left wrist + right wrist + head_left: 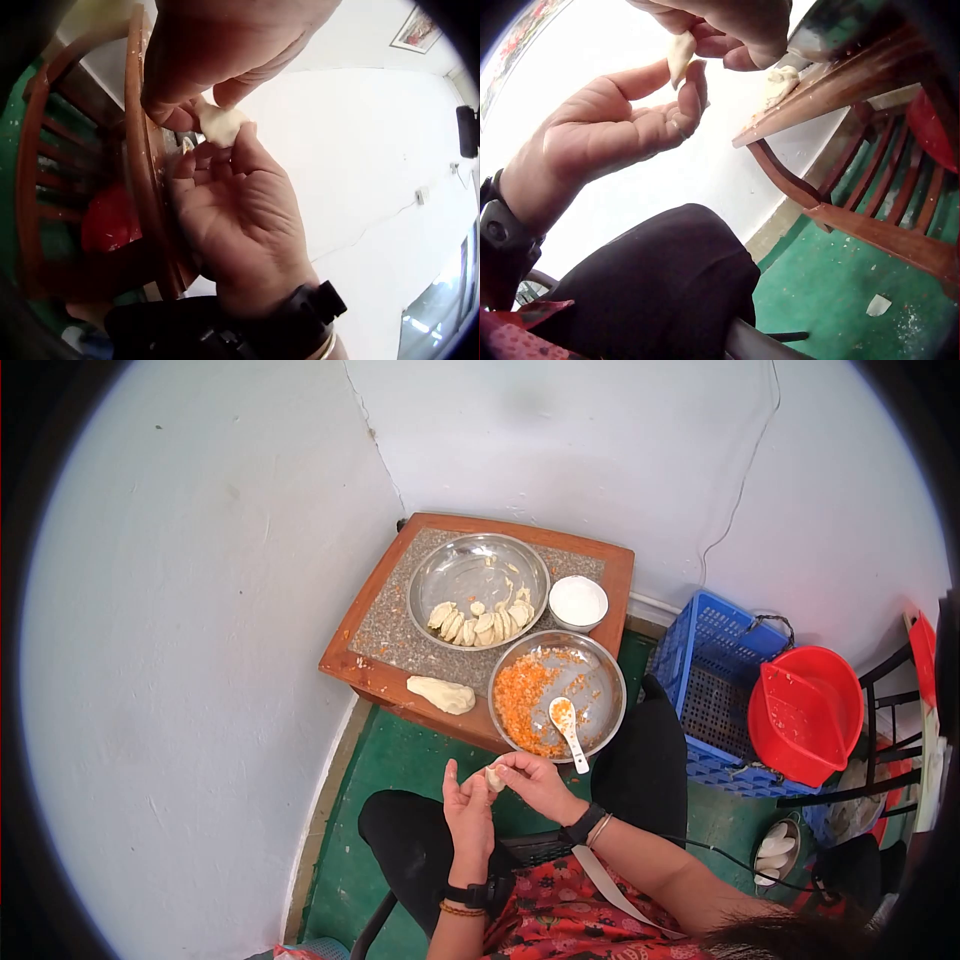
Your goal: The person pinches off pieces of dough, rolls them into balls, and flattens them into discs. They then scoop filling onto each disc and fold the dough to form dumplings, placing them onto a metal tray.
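Both hands meet at a small pale dumpling [495, 778] in front of the person's lap. My right hand [540, 788] pinches it between thumb and fingers from the right. From the other side my left hand [468, 812] holds it between thumb and curled fingers. In the left wrist view the dumpling [223, 124] shows as a soft piece of dough, partly covered by fingers. The right wrist view shows the dumpling [680, 58] edge-on, folded and tapering downward.
On a low wooden table [365, 675] are a metal tray with several dumplings [485, 628], a white bowl [578, 602] of white powder, a dough lump [442, 695] and a metal bowl [612, 705] of orange filling with a spoon [565, 722]. Right stand a blue crate [690, 645] and red basin [800, 710].
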